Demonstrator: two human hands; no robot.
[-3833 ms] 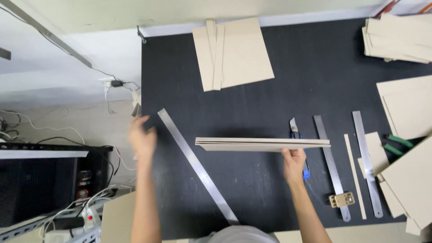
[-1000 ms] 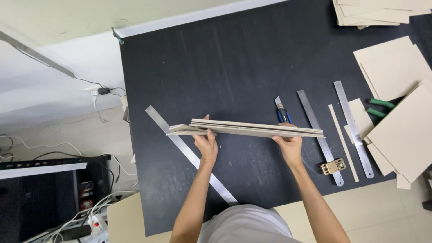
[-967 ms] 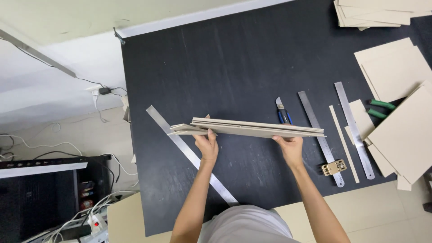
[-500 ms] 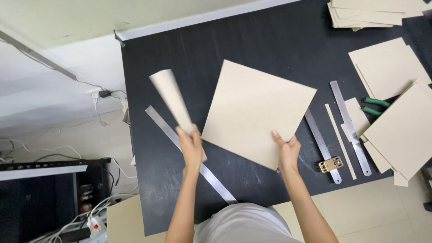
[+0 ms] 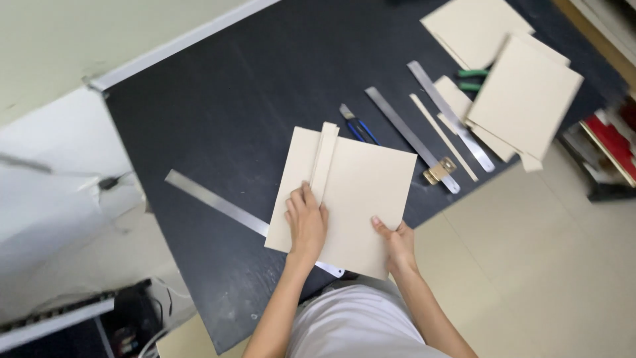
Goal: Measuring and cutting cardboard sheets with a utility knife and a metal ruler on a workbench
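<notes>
We see a stack of beige cardboard sheets (image 5: pixel 361 192) lying flat on the black counter (image 5: pixel 218 113), near its front edge. The left hand (image 5: pixel 306 222) rests palm-down on the stack, fingers spread flat, pressing beside a narrow cardboard strip (image 5: pixel 324 162) that lies on top of the sheets and projects a little past their far edge. The right hand (image 5: pixel 396 242) grips the near right corner of the stack, thumb on top and fingers curled under the edge (the fingertips themselves are hidden).

A long steel ruler (image 5: pixel 215 202) lies diagonally on the counter; its near end passes under the left side of the stack. To the right of the stack we find a blue-handled utility knife (image 5: pixel 354 122), then a second steel ruler (image 5: pixel 404 132) with a brass clamp (image 5: pixel 439 171) at its near end, a thin wooden strip (image 5: pixel 442 138) and a third steel ruler (image 5: pixel 450 116). Further right lie more cardboard sheets (image 5: pixel 523 99), with green-handled pliers (image 5: pixel 472 78) partly beneath them.
</notes>
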